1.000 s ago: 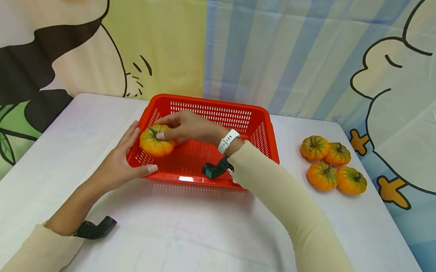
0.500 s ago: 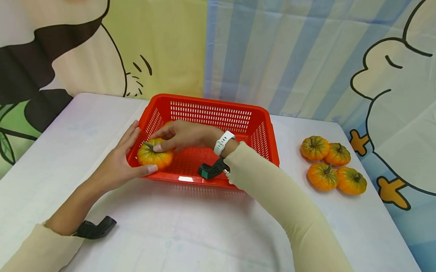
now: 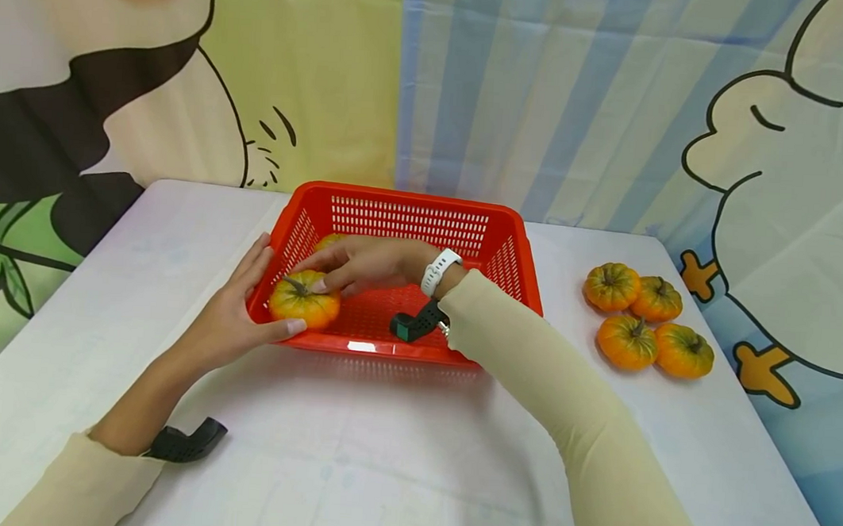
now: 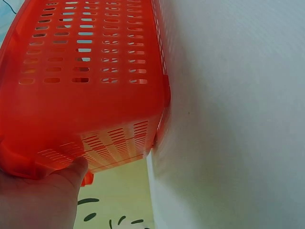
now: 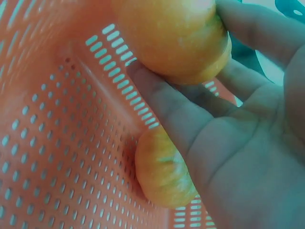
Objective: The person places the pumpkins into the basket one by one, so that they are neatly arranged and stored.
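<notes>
Orange with greenish-yellow streaks, the ribbed pumpkin I see is pinched by the right hand inside the red basket, which the straight-fingered left hand touches at its left end, white table beneath it, cartoon-printed cloth behind.

We see a white table before a printed curtain, yellow beside blue stripes. At the curtain's left we find a dark-and-cream cartoon animal and green leaves; at its right, a pale figure with orange feet.
</notes>
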A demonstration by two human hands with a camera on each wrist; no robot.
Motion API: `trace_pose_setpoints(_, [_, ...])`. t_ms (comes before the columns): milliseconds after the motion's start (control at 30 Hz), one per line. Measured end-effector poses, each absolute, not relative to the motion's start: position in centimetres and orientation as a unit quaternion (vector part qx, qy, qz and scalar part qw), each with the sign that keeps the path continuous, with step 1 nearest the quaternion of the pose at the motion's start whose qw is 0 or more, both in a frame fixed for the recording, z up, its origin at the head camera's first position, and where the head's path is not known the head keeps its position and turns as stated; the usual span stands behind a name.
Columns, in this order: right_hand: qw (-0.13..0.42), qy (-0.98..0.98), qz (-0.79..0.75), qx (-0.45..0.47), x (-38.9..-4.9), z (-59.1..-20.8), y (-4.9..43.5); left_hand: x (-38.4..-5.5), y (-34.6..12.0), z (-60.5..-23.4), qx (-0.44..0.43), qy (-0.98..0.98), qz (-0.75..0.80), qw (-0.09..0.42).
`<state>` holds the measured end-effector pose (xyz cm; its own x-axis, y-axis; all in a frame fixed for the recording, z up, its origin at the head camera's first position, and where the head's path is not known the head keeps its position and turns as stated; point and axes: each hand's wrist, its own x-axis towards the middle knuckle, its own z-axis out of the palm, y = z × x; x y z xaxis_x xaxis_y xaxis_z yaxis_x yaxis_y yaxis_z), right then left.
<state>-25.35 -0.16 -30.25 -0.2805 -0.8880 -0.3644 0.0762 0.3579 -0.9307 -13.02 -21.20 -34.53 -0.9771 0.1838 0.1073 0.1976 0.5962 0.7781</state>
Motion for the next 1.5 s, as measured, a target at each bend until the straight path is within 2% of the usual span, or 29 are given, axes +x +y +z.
trace_pose_setpoints(200, [0.511, 0.638, -0.486, -0.309, -25.8, -30.6, -0.1, -12.9, -21.2, -34.4, -0.107, -0.895, -0.434, 0.011])
trace_pose_setpoints(567, [0.465, 0.72, -0.444, -0.261, -26.6, -31.8, 0.4, -12.7, -21.0, -34.6, -0.106, -0.892, -0.439, 0.003])
trace_pose_setpoints(1100, [0.474, 0.733, -0.398, -0.282, -27.2, -33.4, 0.8, -13.0, -20.9, -34.6, -0.1, -0.897, -0.431, 0.009])
trace_pose_setpoints(1500, [0.474, 0.735, -0.418, -0.246, -27.3, -33.5, 1.0, -13.0, -21.1, -34.6, -0.094, -0.897, -0.432, 0.009])
